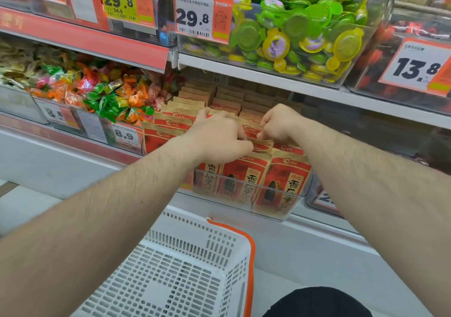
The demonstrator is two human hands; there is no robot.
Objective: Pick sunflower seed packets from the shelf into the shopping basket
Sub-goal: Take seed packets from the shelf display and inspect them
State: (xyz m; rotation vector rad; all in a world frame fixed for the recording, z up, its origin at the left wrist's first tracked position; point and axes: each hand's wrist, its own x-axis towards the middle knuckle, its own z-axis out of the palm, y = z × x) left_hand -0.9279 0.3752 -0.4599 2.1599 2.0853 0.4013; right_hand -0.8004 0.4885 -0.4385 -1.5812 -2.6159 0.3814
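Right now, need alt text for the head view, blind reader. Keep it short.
Both hands reach into a clear shelf bin of red sunflower seed packets: the left hand and right hand pinch the top edge of one packet. A white shopping basket with an orange handle sits below, no packets visible inside.

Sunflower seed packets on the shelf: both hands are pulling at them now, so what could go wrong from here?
1. The left hand and right hand pinch the top edge of one packet; the paper might tear.
2. The seed packets stand tightly packed in the clear bin, so neighbours may lift out and fall.
3. The basket sits below and to the left; a dropped packet could miss it.
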